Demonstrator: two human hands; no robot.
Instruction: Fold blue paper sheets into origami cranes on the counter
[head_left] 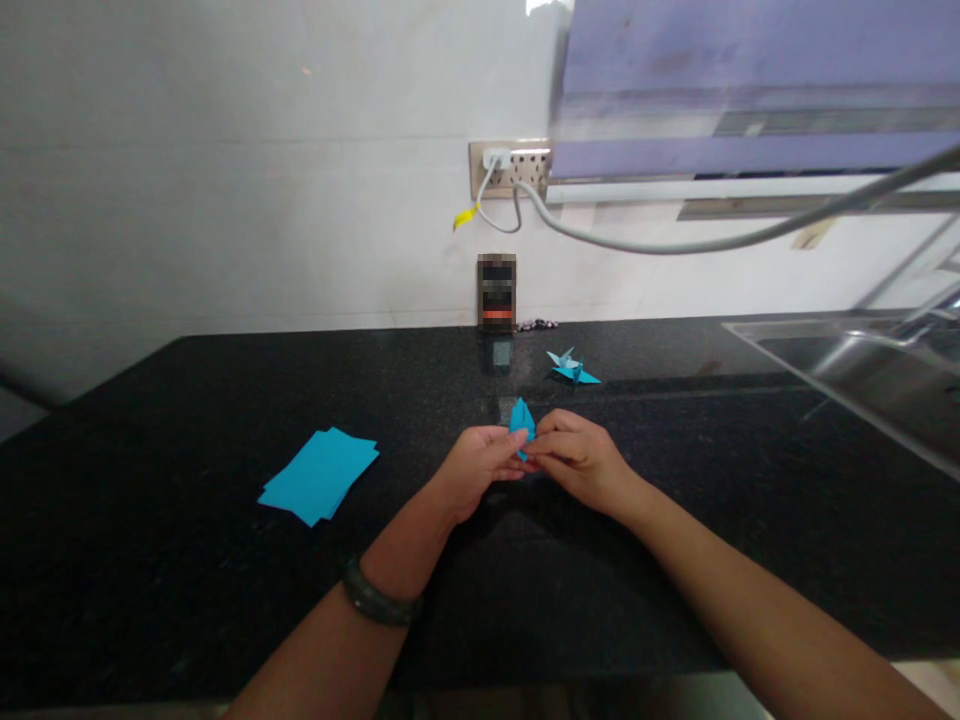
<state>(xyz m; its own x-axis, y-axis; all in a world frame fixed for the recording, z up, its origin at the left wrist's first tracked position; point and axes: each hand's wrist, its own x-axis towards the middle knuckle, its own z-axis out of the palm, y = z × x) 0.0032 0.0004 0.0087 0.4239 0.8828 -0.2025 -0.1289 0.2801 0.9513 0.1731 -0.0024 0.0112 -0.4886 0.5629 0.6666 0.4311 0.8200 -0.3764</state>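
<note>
A small piece of folded blue origami paper (pixel 521 414) is held between my two hands over the dark counter, its pointed end facing away from me. My left hand (pixel 478 462) pinches it from the left, thumb on top and fingers underneath. From the right, my right hand (pixel 583 458) closes its fingertips on the lower right edge, hiding part of the paper. Just beyond, two folded paper cranes (pixel 576 373) rest close together on the counter. To the left lies a loose stack of blue paper sheets (pixel 320 476).
The black counter (pixel 187 600) meets a tiled wall. A phone-like device (pixel 497 293) leans upright there, beside a beaded string (pixel 538 324). A grey cable (pixel 660 246) runs from the wall socket (pixel 510 169) to the right. A metal sink (pixel 862 380) is at far right.
</note>
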